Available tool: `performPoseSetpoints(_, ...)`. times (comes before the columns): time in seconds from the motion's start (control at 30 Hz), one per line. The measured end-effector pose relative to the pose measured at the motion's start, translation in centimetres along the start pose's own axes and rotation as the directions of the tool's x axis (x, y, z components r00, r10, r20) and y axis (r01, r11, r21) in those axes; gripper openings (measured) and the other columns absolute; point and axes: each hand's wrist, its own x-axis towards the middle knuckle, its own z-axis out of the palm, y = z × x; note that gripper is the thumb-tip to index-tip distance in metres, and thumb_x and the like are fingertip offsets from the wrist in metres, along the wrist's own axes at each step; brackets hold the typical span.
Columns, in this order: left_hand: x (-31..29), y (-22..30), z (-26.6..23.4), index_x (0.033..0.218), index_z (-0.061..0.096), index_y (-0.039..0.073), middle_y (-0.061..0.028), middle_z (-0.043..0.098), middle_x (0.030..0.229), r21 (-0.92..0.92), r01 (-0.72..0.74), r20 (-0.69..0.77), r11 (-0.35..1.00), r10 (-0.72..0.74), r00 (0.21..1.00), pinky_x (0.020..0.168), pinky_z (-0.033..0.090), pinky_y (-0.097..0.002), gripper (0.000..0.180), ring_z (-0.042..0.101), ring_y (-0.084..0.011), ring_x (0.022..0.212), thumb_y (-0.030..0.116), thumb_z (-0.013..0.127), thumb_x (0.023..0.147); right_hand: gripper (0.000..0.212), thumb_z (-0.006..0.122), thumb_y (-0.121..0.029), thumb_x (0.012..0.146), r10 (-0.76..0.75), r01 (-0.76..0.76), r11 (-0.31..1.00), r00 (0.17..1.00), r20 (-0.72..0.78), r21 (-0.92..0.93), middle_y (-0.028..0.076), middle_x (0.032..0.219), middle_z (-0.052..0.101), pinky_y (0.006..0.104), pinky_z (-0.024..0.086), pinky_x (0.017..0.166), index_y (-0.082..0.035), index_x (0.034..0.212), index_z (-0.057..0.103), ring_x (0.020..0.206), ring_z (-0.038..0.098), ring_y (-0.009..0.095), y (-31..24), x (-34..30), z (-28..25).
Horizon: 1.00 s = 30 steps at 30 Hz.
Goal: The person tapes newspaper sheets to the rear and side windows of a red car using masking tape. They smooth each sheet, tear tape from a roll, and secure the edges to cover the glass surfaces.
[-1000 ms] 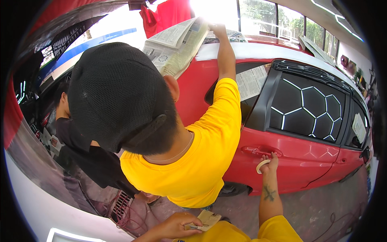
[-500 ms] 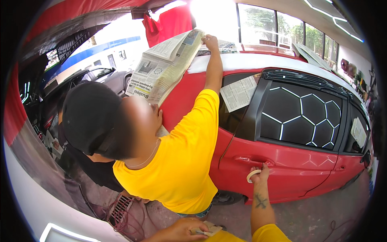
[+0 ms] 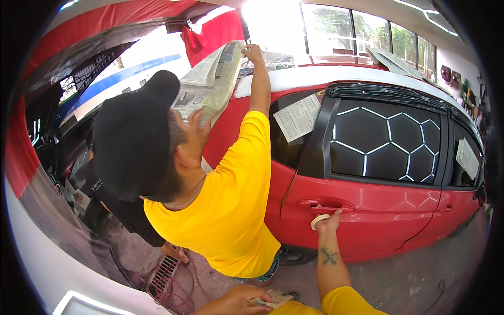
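Observation:
My right hand [image 3: 330, 223] is at the rear door of the red car [image 3: 388, 226], with a cream roll of masking tape [image 3: 319, 222] hooked in its grip. Its fingertips are right at the door handle [image 3: 328, 203]; whether they press on it I cannot tell. Low in view, close to my body, my left hand [image 3: 240, 298] is closed round a small cream, paper-like piece [image 3: 275, 298]. Part of that piece is hidden by the fingers. Newspaper [image 3: 296, 118] covers part of the small rear side window.
A person in a yellow shirt [image 3: 226, 210] and black cap stands at my left, holding newspaper sheets [image 3: 210, 89] against the car's rear. Another person in black [image 3: 113, 202] is beyond. A floor grate [image 3: 164, 273] with a red hose lies at lower left.
My view has shifted slightly. The person in yellow has raised their head and moved a hand on the newspaper. Both of my hands keep their grips, the right still by the door handle.

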Motion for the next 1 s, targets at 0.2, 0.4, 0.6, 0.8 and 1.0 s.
performPoseSetpoints(0.2, -7.4, 1.6, 0.5, 0.110, 0.080, 0.009, -0.0082, 0.080, 0.106, -0.095, -0.042, 0.057, 0.995, 0.047, 0.997, 0.088, 0.060, -0.0347, 0.022, 0.078, -0.0234, 0.100, 0.021, 0.087, 0.094, 0.063, 0.044, -0.065, 0.113, -0.187, 0.186, 0.982, 0.976, 0.110, 0.018, 0.005, 0.146, 0.064, 0.0438, 0.053, 0.097, -0.016, 0.151, 0.054, 0.123, 0.065, 0.027, -1.2, -12.2, -5.7)
performPoseSetpoints(0.4, -19.7, 2.7, -3.0, 0.111, 0.080, 0.007, -0.0090, 0.081, 0.106, -0.017, -0.374, 0.189, 0.927, 0.370, 0.909, 0.088, 0.059, -0.0354, 0.026, 0.077, -0.0257, 0.100, 0.020, 0.090, 0.091, 0.038, 0.068, -0.044, 0.109, -0.393, 0.426, 0.868, 0.904, 0.171, -0.257, 0.002, 0.112, 0.069, 0.0391, 0.051, 0.065, -0.014, 0.131, 0.059, 0.089, 0.069, 0.021, -2.0, -31.2, -13.5)
performPoseSetpoints(0.6, -35.3, -5.1, -8.6, 0.106, 0.082, 0.009, -0.0084, 0.081, 0.104, -0.061, -0.411, 0.161, 0.910, 0.416, 0.895, 0.086, 0.059, -0.0371, 0.025, 0.077, -0.0271, 0.096, 0.022, 0.092, 0.087, 0.031, 0.078, -0.026, 0.101, -0.631, 0.598, 0.718, 0.775, 0.029, -0.357, 0.003, 0.080, 0.064, 0.0321, 0.045, 0.042, -0.011, 0.119, 0.057, 0.052, 0.058, 0.016, 5.3, -50.9, -25.7)
performPoseSetpoints(0.8, -30.6, -10.1, -12.1, 0.103, 0.081, 0.003, -0.0093, 0.083, 0.102, -0.155, -0.327, 0.259, 0.932, 0.358, 0.897, 0.088, 0.060, -0.0312, 0.025, 0.079, -0.0194, 0.097, 0.009, 0.095, 0.082, 0.046, 0.080, -0.021, 0.097, -0.864, 0.696, 0.417, 0.503, -0.017, -0.585, 0.005, 0.087, 0.071, 0.0313, 0.049, 0.048, -0.005, 0.135, 0.059, 0.067, 0.067, 0.013, -1.1, -57.7, -35.4)
performPoseSetpoints(1.0, -27.5, -10.7, -11.6, 0.103, 0.082, 0.006, -0.0090, 0.081, 0.100, -0.277, -0.369, 0.335, 0.887, 0.448, 0.829, 0.081, 0.057, -0.0310, 0.026, 0.076, -0.0221, 0.091, 0.020, 0.095, 0.085, 0.031, 0.074, -0.030, 0.103, -0.995, 0.202, -0.048, 0.074, 0.064, -0.978, 0.007, 0.096, 0.076, 0.0285, 0.044, 0.049, -0.006, 0.123, 0.075, 0.067, 0.064, 0.010, -8.6, -76.6, -43.0)
